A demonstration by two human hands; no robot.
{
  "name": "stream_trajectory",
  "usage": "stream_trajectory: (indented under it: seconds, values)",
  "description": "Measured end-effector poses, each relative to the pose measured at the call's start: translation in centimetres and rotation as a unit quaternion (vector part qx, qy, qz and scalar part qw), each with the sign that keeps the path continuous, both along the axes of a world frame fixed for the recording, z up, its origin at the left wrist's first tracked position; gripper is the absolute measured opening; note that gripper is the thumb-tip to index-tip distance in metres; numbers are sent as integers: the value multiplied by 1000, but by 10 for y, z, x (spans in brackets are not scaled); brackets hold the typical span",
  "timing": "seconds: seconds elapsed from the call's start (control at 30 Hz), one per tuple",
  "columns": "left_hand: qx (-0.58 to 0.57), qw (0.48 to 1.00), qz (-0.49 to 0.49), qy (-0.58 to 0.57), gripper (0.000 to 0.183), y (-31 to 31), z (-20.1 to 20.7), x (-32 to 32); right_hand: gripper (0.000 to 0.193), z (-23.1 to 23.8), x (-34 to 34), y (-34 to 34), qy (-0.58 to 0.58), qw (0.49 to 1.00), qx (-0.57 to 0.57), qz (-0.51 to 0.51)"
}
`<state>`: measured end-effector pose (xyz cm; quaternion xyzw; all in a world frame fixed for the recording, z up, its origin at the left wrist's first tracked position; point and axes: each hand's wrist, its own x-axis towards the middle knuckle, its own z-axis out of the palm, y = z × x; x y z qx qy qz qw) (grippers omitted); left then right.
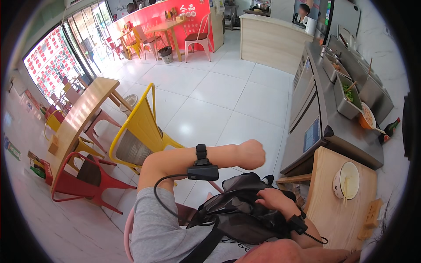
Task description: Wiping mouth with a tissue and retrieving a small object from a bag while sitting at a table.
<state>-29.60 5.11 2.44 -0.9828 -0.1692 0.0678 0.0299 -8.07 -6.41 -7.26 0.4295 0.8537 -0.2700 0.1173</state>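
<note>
My left arm is bent across in front of me, and my left hand (251, 154) is closed in a fist in the air with nothing seen in it. A black strap with a small black box (202, 172) and a cable sits on that forearm. Over my lap lies a dark, shiny black bag (239, 210). Against its right side rests my right hand (276, 200), fingers loosely apart. A second small black box (297, 224) is strapped to the right wrist. Right of that hand, on a wooden table (326, 219), stands a white bowl (340, 182) with chopsticks (346, 193) in it.
A steel counter (302, 127) with food trays (348, 94) and an orange bowl (367, 117) runs along the right. Yellow (140, 131) and red (92, 179) chairs stand by a long table (83, 114) at left. A person (301, 16) is behind the far counter (274, 41).
</note>
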Motion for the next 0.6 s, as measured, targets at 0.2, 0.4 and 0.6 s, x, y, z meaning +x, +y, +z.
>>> stream_trajectory:
  seconds: [0.2, 0.4, 0.6]
  values:
    - [-58, 989, 66, 117, 10, -13, -2, -13, 38, 0, -1, -2, -7, 1000, 0, -2]
    - [-286, 945, 157, -25, 19, -77, 31, -48, 37, 3, 0, -1, 16, 1000, 2, -4]
    - [-586, 702, 358, -189, 35, -141, 60, -75, 36, 5, 0, -4, 13, 1000, 3, -24]
